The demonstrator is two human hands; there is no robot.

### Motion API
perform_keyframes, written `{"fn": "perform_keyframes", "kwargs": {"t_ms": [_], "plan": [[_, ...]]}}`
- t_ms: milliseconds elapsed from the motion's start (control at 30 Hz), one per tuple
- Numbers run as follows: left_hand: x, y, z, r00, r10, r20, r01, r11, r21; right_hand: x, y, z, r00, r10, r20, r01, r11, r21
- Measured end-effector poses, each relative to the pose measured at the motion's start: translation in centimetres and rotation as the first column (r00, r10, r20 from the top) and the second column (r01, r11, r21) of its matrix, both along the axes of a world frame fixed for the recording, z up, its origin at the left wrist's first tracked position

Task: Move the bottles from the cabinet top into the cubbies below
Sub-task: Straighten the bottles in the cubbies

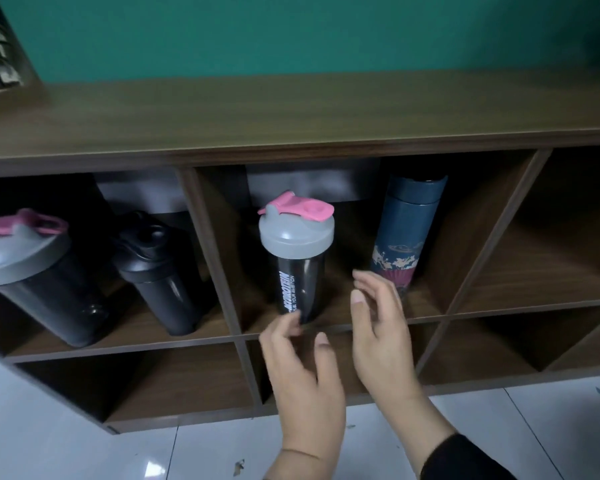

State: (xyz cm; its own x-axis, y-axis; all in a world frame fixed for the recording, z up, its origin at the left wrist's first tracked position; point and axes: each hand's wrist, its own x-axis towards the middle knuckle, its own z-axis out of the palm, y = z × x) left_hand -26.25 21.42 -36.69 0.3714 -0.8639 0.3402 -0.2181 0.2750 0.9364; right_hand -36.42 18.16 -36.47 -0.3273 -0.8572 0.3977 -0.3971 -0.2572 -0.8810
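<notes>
A black shaker bottle [300, 268] with a grey lid and pink flip cap stands upright in the middle upper cubby. My left hand [303, 375] is just below its base, fingers apart, a fingertip at or near the bottle's bottom edge. My right hand [381, 327] hovers open to the right of it, not touching. A blue patterned flask [404, 233] stands at the back right of the same cubby. In the left cubby stand another grey-lidded pink-capped shaker [32, 282] and an all-black shaker [156, 271]. The wooden cabinet top [291, 112] carries no bottles in view.
The right upper cubby [548, 258] and the lower row of cubbies [174, 386] hold nothing visible. A teal wall rises behind the cabinet. White floor tiles [66, 445] lie below. A blurred object [0, 50] sits at the top's far left.
</notes>
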Motion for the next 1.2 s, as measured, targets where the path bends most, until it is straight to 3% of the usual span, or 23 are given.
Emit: {"fn": "perform_keyframes", "kwargs": {"t_ms": [100,233,333,500,667,833,900,967,1067,1133,1200], "plan": [[0.5,-0.6,1.4,0.995,0.031,-0.098,-0.023,0.996,0.081,2.0,-1.6,0.9,0.982,0.103,0.161,-0.122,0.986,0.112],[1.5,-1.1,2.1,0.994,-0.094,-0.047,0.101,0.979,0.179,3.4,-2.1,-0.6,0.909,0.177,0.378,-0.257,0.951,0.172],[1.9,-1.8,2.5,0.975,-0.223,0.009,0.214,0.945,0.247,3.5,-1.4,-0.4,0.911,0.170,0.377,-0.248,0.954,0.167],[3.3,-4.1,2.7,0.938,-0.345,-0.022,0.335,0.891,0.306,3.9,-0.4,-0.1,0.953,0.089,0.289,-0.154,0.965,0.211],[3.7,-4.5,3.3,0.943,-0.320,-0.089,0.331,0.889,0.316,3.8,-0.6,0.5,0.974,0.068,0.215,-0.127,0.953,0.275],[3.6,-4.6,3.1,0.923,-0.380,-0.060,0.379,0.872,0.311,3.9,-0.6,0.6,0.972,0.133,0.193,-0.180,0.952,0.248],[3.8,-4.5,3.3,0.913,-0.400,-0.083,0.404,0.852,0.334,4.1,-0.4,0.5,0.983,0.065,0.170,-0.102,0.970,0.219],[3.9,-3.7,3.6,0.928,-0.365,-0.076,0.368,0.864,0.343,4.5,0.0,1.1,0.978,-0.107,0.177,0.087,0.990,0.113],[4.9,-1.8,4.1,0.975,-0.221,-0.017,0.220,0.957,0.191,6.1,1.2,3.1,0.917,-0.238,0.321,0.253,0.967,-0.006],[6.4,-0.6,4.7,0.992,-0.123,0.033,0.122,0.992,0.040,8.1,2.3,3.8,0.931,-0.181,0.317,0.205,0.978,-0.041],[8.5,0.0,4.8,0.999,-0.028,0.036,0.031,0.994,-0.105,10.8,3.1,3.8,0.970,-0.109,0.218,0.130,0.988,-0.081]]}}
